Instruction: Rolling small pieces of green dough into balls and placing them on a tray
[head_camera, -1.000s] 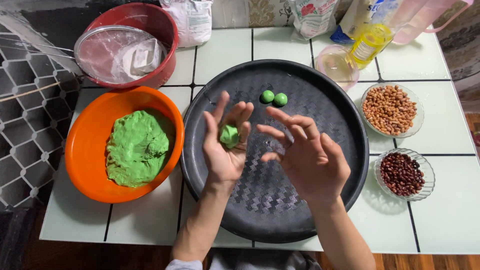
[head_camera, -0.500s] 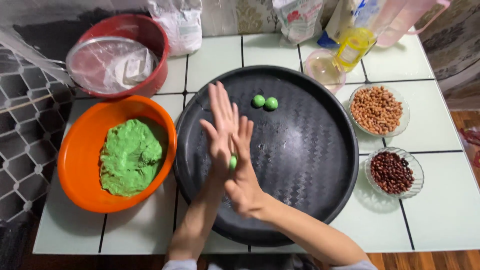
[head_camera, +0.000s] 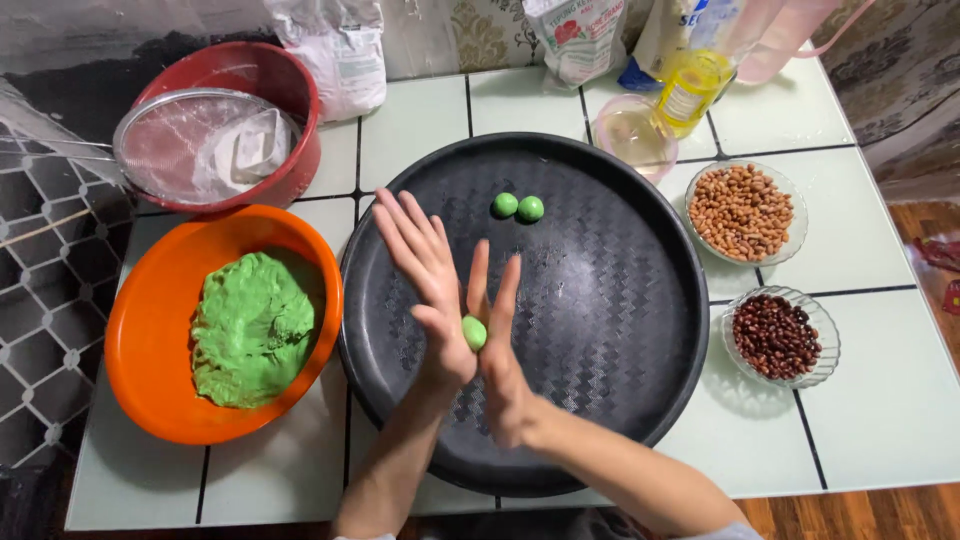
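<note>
Grip: left hand (head_camera: 425, 290) and right hand (head_camera: 500, 340) pressed palm to palm, fingers straight and spread, a small green dough ball (head_camera: 474, 332) pinched between the palms above the round black tray (head_camera: 640, 420). The ball looks soft, light and slightly tacky, easily squashed, best cupped in the palms rather than nipped by fingertips. Outward: two smooth finished balls (head_camera: 518, 207) on the textured tray; lumpy green dough (head_camera: 250, 330) in an orange bowl (head_camera: 150, 400); glass dishes of pale peanuts (head_camera: 742, 212) and dark red beans (head_camera: 775, 335) on the tiled desk (head_camera: 880, 400).

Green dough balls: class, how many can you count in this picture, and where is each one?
3. Two dough balls sit side by side on the black tray; a third is pressed between the person's palms. None seem hidden.
</note>
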